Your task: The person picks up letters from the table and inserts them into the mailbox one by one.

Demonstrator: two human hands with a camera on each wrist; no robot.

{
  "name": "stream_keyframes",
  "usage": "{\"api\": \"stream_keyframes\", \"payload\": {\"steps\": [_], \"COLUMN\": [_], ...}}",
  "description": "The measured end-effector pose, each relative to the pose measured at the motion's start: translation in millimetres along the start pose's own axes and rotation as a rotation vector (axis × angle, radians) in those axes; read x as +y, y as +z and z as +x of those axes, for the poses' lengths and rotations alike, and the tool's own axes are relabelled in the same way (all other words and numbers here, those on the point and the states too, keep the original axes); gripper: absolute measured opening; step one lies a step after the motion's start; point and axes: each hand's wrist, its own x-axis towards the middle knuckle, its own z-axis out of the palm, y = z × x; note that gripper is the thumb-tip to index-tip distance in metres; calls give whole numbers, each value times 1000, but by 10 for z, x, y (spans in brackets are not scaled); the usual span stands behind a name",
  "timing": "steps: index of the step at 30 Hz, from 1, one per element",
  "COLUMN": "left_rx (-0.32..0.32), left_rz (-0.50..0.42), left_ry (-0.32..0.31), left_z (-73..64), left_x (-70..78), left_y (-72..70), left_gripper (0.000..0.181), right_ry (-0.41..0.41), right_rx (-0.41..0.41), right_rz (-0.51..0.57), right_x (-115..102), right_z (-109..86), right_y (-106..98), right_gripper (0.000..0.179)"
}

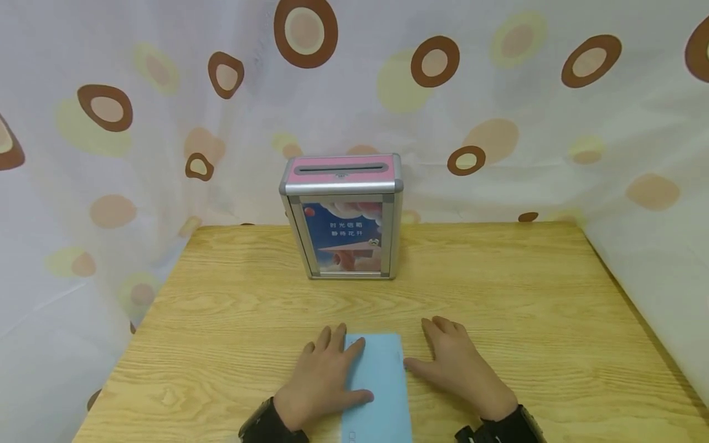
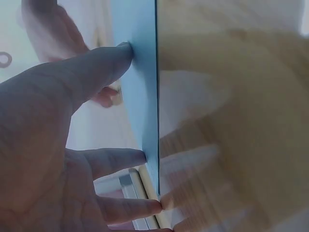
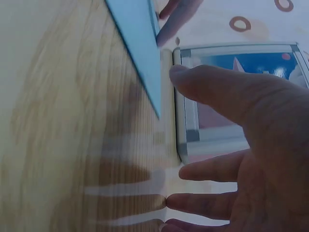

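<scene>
A light-blue paper envelope (image 1: 383, 375) lies flat on the wooden table, its long side running away from me. My left hand (image 1: 321, 380) is spread over its left edge; thumb and index finger touch the paper, while the other fingers rest on the wood. To the right of the envelope, my right hand (image 1: 458, 368) has fingertips on the tabletop and its thumb close to the paper's right edge. The right wrist view shows a gap between that thumb and the envelope (image 3: 137, 43). Neither hand's fingers are curled round anything.
Beyond the hands stands a silver-framed box (image 1: 390, 240) with a pink top, a long slot and a picture on its front. The wooden table (image 1: 515, 295) ends at a patterned white curtain (image 1: 354, 104), which hangs behind and at both sides.
</scene>
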Motion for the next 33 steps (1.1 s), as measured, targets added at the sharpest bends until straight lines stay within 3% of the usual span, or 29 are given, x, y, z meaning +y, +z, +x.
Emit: {"api": "stream_keyframes", "payload": {"steps": [8, 19, 26, 33], "left_rx": [18, 65, 43, 48], "left_rz": [46, 93, 54, 24], "left_ry": [22, 22, 16, 22], "left_z": [-3, -33, -51, -61], "left_x": [133, 188, 187, 185], "left_y": [63, 67, 80, 69], "left_gripper": [91, 92, 94, 97], "right_ry": [-21, -21, 47, 54], "right_rx": [24, 62, -11, -54], "right_rz": [-61, 68, 85, 74], "right_x": [-144, -284, -281, -311], "right_z": [71, 28, 66, 125], "right_y": [152, 311, 265, 199], "right_gripper": [79, 54, 51, 50]}}
